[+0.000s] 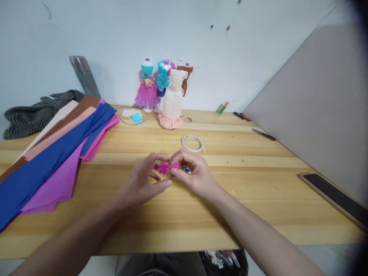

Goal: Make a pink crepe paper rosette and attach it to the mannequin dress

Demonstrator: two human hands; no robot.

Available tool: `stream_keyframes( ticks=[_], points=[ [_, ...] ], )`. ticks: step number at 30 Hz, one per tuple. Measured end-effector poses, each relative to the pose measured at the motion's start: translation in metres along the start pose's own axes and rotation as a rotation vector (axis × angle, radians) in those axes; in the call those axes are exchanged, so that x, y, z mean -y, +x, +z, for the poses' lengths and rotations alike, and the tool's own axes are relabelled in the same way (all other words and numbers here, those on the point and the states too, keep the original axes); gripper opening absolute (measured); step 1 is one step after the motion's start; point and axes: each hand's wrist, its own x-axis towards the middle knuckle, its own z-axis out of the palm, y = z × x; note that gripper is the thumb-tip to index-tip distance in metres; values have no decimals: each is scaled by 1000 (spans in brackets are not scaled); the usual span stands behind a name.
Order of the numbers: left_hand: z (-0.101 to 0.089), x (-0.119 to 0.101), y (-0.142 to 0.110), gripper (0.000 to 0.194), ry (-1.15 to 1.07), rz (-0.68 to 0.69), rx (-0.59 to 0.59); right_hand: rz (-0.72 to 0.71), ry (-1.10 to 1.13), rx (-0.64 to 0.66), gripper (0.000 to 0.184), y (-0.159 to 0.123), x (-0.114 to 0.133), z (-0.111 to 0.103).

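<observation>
A small piece of pleated magenta crepe paper (164, 168) is pinched at its middle between the thumb and fingers of my right hand (194, 172). My left hand (146, 176) curves around its fanned left end, thumb and fingers apart; whether a fingertip touches the paper I cannot tell. Something small and blue (187, 169) shows behind my right fingers, mostly hidden. Just beyond the hands lies a roll of white tape (192, 143) on the wooden table (258, 214).
Crepe paper sheets (57, 165) in several colours and a striped cloth (43, 115) lie at left. Miniature dress forms in paper dresses (172, 96) stand by the wall. To the right are a craft knife (263, 134) and a phone (330, 195). A bag of scraps (225, 262) sits below.
</observation>
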Motion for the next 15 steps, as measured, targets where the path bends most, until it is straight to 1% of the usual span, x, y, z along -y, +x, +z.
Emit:
stream_keyframes(
  ticks=[2,7,11,15],
  points=[
    [2,2,-1,29,52,59,-32,-20,4,22,11,-1,-1,2],
    [2,6,0,11,138,149,-47,-33,1,60,10,-3,-1,5],
    [1,8,-1,10,156,168,-63,-15,2,71,12,-3,-1,5],
    [1,8,-2,11,219,222,-86,-5,-3,66,10,-2,-1,5]
  ],
)
